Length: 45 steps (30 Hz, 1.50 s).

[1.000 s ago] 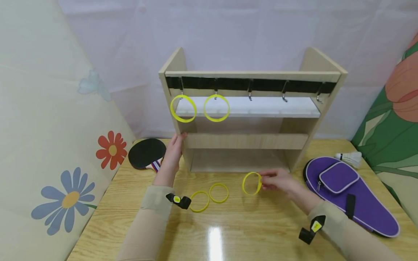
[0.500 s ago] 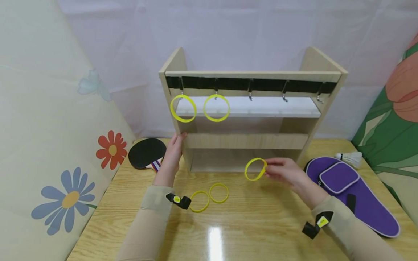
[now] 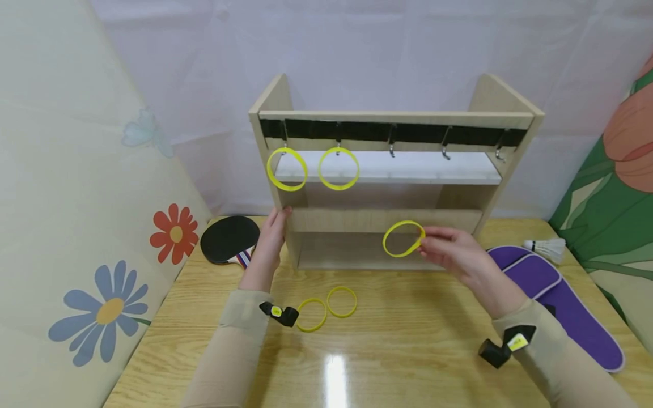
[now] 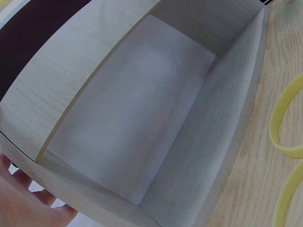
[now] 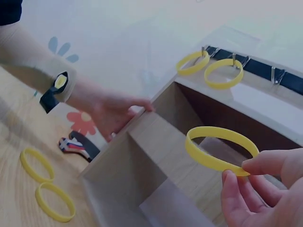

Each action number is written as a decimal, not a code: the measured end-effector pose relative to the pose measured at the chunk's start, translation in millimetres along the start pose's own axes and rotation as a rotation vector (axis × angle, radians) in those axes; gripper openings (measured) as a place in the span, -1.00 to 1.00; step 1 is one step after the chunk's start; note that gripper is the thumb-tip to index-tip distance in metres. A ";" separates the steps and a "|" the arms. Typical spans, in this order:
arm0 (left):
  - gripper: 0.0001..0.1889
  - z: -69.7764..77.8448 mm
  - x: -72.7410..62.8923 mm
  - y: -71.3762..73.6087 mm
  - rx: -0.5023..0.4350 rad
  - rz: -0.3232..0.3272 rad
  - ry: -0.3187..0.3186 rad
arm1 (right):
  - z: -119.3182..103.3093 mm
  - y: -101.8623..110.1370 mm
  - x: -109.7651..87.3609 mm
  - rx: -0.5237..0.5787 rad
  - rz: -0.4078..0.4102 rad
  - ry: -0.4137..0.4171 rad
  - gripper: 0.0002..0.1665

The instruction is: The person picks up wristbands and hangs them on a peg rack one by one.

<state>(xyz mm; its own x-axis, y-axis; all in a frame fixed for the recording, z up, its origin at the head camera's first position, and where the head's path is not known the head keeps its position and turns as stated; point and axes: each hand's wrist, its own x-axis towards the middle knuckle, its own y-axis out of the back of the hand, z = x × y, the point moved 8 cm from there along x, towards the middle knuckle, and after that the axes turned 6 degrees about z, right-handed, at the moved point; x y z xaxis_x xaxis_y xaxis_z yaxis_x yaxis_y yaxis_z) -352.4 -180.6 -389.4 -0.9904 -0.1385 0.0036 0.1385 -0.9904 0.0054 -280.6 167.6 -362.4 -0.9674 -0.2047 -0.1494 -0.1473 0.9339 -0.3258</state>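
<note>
My right hand (image 3: 456, 255) pinches a yellow silicone wristband (image 5: 208, 161) between thumb and fingers. The band is raised in front of the lower part of a small wooden shelf (image 3: 347, 221). With my left hand (image 3: 270, 235) I grip the shelf's left side panel, thumb at its front edge. A black strip (image 3: 364, 131) with a row of metal hooks runs along the shelf's top. One yellow wristband (image 3: 291, 188) hangs from the leftmost hook, and another wristband (image 3: 339, 188) from the hook beside it. Several hooks further right are bare.
Two more yellow wristbands lie on the wooden table (image 3: 398, 351), a left one (image 3: 312, 330) and a right one (image 3: 342, 316). Behind my left hand is a black table-tennis bat (image 3: 229, 239). A purple racket case (image 3: 576, 323) and a white shuttlecock (image 3: 548, 248) lie at the right.
My right hand has lifted the pinched wristband upward and slightly right, from just above the table to the shelf's lower front. The left hand has stayed on the side panel.
</note>
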 end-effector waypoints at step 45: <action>-0.43 -0.1 0.1 0.0 0.006 -0.002 0.013 | -84.8 -59.1 7.1 0.266 0.061 0.203 -0.75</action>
<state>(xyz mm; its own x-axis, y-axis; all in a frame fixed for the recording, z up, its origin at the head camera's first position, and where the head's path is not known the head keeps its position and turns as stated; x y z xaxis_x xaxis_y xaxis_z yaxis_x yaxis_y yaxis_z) -352.5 -180.6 -389.5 -0.9906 -0.1364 -0.0096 0.1363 -0.9906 0.0117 -296.2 135.8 -265.1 -0.9980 -0.0637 0.0040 -0.0551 0.8280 -0.5581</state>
